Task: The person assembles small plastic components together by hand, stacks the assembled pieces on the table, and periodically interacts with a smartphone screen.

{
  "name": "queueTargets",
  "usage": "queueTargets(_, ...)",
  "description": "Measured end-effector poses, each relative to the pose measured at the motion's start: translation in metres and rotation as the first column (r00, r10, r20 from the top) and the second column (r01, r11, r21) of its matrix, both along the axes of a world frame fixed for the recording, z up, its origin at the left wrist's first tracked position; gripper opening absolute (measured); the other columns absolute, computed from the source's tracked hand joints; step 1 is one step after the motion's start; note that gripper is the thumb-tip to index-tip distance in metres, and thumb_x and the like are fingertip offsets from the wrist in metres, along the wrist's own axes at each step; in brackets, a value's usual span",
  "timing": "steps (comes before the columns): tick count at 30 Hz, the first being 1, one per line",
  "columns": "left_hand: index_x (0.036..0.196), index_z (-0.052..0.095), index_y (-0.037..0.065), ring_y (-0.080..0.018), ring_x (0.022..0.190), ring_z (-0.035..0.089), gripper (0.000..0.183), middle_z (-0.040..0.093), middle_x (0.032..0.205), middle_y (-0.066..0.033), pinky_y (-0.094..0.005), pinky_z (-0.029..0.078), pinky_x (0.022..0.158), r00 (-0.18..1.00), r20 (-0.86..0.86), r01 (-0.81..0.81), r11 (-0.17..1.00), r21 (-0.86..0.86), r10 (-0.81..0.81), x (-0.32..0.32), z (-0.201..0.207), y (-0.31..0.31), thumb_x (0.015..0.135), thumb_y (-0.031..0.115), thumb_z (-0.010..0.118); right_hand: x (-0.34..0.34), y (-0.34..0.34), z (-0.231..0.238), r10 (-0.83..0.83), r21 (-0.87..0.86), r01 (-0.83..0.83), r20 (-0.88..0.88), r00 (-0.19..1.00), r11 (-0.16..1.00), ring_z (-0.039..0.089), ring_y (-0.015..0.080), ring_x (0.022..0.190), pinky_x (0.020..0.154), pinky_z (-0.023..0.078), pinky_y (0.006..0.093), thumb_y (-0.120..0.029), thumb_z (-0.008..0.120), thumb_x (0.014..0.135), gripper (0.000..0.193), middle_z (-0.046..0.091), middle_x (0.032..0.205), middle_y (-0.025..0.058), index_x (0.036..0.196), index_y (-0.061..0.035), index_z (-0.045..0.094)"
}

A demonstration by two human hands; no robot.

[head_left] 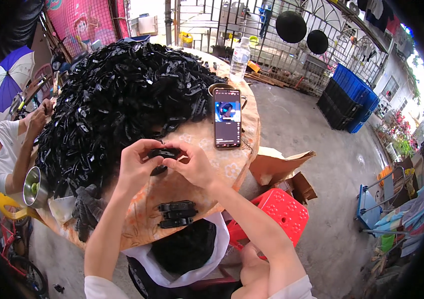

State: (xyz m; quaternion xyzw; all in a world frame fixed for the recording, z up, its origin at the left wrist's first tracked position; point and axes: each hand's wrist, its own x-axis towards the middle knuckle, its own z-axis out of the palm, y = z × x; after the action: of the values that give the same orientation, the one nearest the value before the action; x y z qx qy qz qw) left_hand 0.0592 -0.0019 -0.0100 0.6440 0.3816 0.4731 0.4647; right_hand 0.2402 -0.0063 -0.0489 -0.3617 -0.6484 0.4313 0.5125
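Note:
Between my two hands, over the near part of the round table (232, 167), is a small black plastic part (165, 153). My left hand (141, 158) pinches its left end, and my right hand (190, 162) grips the right end with thumb and fingers. Just beyond my hands rises a large heap of similar black plastic parts (132, 84). Closer to me, several black parts (177, 213) lie stacked side by side at the table's edge. Below that edge, a white bag (220, 244) stands open with dark contents inside.
A phone (227, 132) with a lit screen leans against a cup; a water bottle (240, 59) stands behind. Grey gloves (87, 207) and a metal bowl (35, 188) are at left, near another person (5, 149). A red stool (282, 214) and a cardboard box (279, 167) stand right.

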Motion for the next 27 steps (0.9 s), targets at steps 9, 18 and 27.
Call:
queueTargets(9, 0.103, 0.064, -0.004, -0.0127, 0.092, 0.064, 0.034, 0.067, 0.100, -0.0072, -0.0252, 0.053, 0.082, 1.000, -0.011, 0.016, 0.999, 0.041, -0.016, -0.003, -0.005, 0.000, 0.072, -0.017, 0.068, 0.007, 0.003, -0.003, 0.134, -0.174, -0.145, -0.075, 0.988, 0.974, 0.063, 0.0095, 0.093, 0.082, 0.053, 0.0246, -0.004, 0.072, 0.087, 0.037, 0.067, 0.107, 0.0054, 0.122, 0.0028, 0.060)
queueTargets(18, 0.102, 0.064, -0.004, -0.0131, 0.093, 0.064, 0.033, 0.067, 0.099, -0.0083, -0.0258, 0.055, 0.081, 0.999, -0.003, 0.036, 0.999, 0.005, -0.036, -0.001, -0.003, -0.002, 0.073, -0.018, 0.069, 0.009, -0.005, 0.005, 0.094, -0.183, -0.103, -0.057, 0.994, 0.978, 0.065, 0.0111, 0.094, 0.083, 0.054, 0.0254, -0.002, 0.071, 0.087, 0.028, 0.069, 0.103, 0.0052, 0.114, 0.0023, 0.063)
queueTargets(27, 0.104, 0.063, -0.004, -0.0116, 0.091, 0.063, 0.022, 0.067, 0.099, -0.0070, -0.0254, 0.054, 0.082, 0.993, -0.018, 0.118, 0.993, -0.023, -0.119, -0.005, -0.001, 0.002, 0.082, -0.010, 0.066, 0.007, -0.004, 0.004, 0.083, -0.144, -0.095, -0.089, 0.993, 0.985, 0.062, 0.0075, 0.081, 0.073, 0.052, 0.0237, -0.011, 0.072, 0.088, 0.025, 0.070, 0.091, 0.0038, 0.109, 0.0020, 0.068)
